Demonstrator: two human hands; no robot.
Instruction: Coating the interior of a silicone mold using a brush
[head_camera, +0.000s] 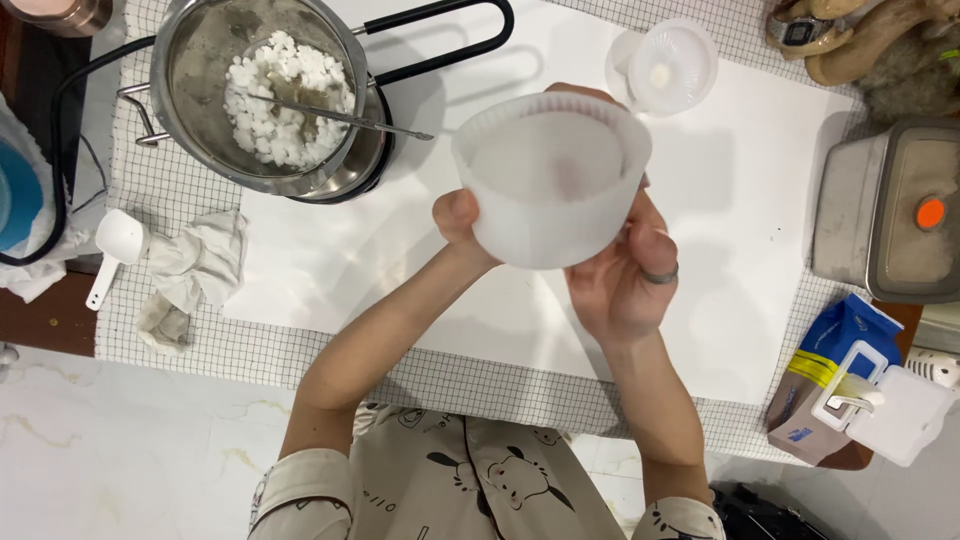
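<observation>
Here, step in hand: the mould, a white, translucent, fluted round cup, is held up over the surface and seems to be turned for a look; this is a judgement from its tilt toward the camera.
Mould's place: in the air above the white sheet, clear of it, just right of the pot.
Left hand: grip clamped on the mould's left wall, thumb on the outside, the fingers hidden behind it.
Right hand: grip clamped on the mould's right and lower side, palm cupped under it, a ring on one finger.
Mould's inside: looks empty or faintly clouded; I cannot tell which through the wall.
Pot: a steel bowl seated on a burner, partly filled with white flakes, a metal stirrer resting across it.
Nearby: a small clear cup beyond the mould; a white scoop and a crumpled cloth at the left; a metal box and a blue carton at the right.
Next move calls for: an even hold from both sides, since the thin wall likely flexes, and a bare, flat patch of the sheet if the mould goes down, kept apart from the hot pot.
</observation>
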